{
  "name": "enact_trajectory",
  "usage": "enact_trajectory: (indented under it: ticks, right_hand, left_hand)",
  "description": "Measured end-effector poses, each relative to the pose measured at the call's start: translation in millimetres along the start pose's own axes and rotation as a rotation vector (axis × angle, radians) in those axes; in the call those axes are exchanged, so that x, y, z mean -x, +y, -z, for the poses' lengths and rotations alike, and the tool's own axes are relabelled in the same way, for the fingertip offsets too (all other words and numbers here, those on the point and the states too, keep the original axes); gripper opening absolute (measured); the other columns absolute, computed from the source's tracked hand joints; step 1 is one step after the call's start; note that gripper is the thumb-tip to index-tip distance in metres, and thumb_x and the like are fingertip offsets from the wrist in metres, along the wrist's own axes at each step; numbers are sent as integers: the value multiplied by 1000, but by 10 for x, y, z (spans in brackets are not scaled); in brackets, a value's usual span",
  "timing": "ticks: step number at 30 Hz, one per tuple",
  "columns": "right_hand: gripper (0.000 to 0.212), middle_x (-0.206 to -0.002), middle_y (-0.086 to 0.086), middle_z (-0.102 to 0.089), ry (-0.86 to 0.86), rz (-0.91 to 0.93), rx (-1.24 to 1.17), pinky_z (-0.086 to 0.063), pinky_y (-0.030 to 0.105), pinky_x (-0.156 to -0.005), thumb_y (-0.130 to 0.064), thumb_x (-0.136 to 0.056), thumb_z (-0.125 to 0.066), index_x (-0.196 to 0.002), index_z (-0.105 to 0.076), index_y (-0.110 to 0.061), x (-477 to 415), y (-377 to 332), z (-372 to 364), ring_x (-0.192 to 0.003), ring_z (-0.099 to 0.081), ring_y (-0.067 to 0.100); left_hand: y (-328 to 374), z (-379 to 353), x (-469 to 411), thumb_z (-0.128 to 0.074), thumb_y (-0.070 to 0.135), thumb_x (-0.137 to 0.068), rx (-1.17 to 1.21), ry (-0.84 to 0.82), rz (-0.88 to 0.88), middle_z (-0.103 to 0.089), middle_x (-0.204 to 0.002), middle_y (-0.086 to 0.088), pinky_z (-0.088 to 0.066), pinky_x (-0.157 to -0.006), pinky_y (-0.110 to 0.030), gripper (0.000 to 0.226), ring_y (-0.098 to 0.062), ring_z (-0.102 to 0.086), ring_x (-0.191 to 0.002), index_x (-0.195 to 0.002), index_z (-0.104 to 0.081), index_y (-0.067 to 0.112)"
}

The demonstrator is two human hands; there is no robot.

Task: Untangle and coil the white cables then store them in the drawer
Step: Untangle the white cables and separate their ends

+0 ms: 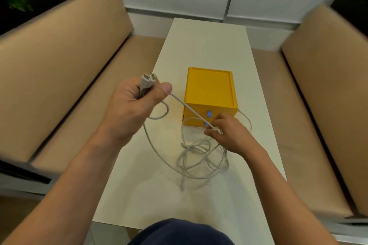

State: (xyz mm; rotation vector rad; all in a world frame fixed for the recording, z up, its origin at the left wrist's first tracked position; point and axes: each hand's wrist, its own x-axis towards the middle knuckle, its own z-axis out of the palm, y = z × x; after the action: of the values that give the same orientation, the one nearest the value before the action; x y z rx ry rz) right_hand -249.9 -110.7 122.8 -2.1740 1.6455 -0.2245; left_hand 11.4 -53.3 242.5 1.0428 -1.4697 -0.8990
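- Where it hovers over the left side of the white table [201,42], the left hand [129,105] grips two cable plugs [147,81] in a closed fist.
- One strand [191,110] runs taut from that fist to the right.
- White cables [201,158] lie tangled on the near part of the table.
- Just beyond the tangle sits the yellow drawer box [209,89].
- Right hand [229,133] pinches the taut strand in front of the box.

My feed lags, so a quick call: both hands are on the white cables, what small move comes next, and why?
Probably slide the right hand along the taut strand it pinches, easing that cable out of the tangle. The left hand grips the connector ends, the strand runs straight between the hands, and the loops lie knotted on the table by the yellow drawer box.
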Motion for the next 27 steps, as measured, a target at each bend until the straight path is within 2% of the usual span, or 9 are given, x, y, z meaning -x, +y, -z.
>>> enact_trajectory:
  ticks: [3,7,12,16,18,20,23,25,27]
  right_hand:
    - [39,-83,-1,-52,121,-112,-69,-44,39,-63,-58,-94,-62,-76,-72,-24,33,110,44,-74,-54,19]
    - [62,-47,-7,-47,350,-209,-550,-32,29,-53,-62,-99,-52,-64,-65,-13,138,-53,263,-45,-41,4]
    - [32,-68,11,-62,388,-31,-1063,-51,34,-72,-41,-89,-74,-77,-74,-11,264,-265,602,-68,-60,19]
    - [11,-92,9,-69,653,94,-759,-48,17,-71,-29,-98,-69,-101,-79,-27,339,-404,757,-81,-63,6]
    - [15,-98,-1,-66,792,141,-589,-45,11,-71,-31,-101,-65,-105,-78,-24,358,-467,791,-88,-62,1]
    - [16,-91,-5,-71,730,144,-623,-52,21,-71,-32,-103,-61,-105,-74,-24,361,-482,800,-84,-68,7]
    - [13,-80,3,-72,523,146,-720,-56,33,-65,-26,-103,-63,-107,-75,-23,347,-444,742,-68,-71,16]
    - [14,-85,1,-72,429,154,-750,-54,27,-63,-20,-100,-67,-108,-77,-25,330,-413,643,-67,-69,12]
    - [15,-84,-1,-69,395,177,-659,-52,30,-62,-21,-99,-69,-109,-79,-26,308,-366,518,-68,-63,13]
  left_hand:
    - [-45,81,1,-70,38,-87,-114,59,44,-27,-57,7,-24,-50,-22,53,-11,-24,-53,-64,-40,1]
    - [-152,134,18,-72,26,-95,-359,62,158,-27,-56,11,-21,-49,-23,52,-8,-25,-53,-60,-36,15]
    - [-284,80,32,-69,30,-94,-577,23,272,-29,-52,9,-21,-53,-31,50,-12,-28,-51,-59,-36,15]
    - [-327,36,38,-67,33,-95,-630,26,305,-28,-48,7,-20,-53,-31,53,-13,-27,-49,-56,-36,15]
    - [-325,35,33,-66,38,-96,-597,32,320,-28,-49,8,-23,-55,-31,47,-12,-28,-49,-61,-53,9]
    - [-289,29,33,-67,44,-95,-557,38,324,-27,-50,9,-23,-54,-30,38,-11,-29,-49,-67,-66,18]
    - [-221,1,36,-71,45,-93,-497,98,244,-29,-53,10,-24,-51,-26,30,-9,-32,-50,-64,-63,48]
    - [-195,-2,34,-75,43,-90,-447,204,163,-33,-59,11,-29,-51,-20,18,-6,-35,-52,-95,-65,57]
    - [-185,4,31,-77,40,-89,-408,244,131,-33,-60,10,-31,-50,-15,40,-7,-34,-52,-124,-60,49]
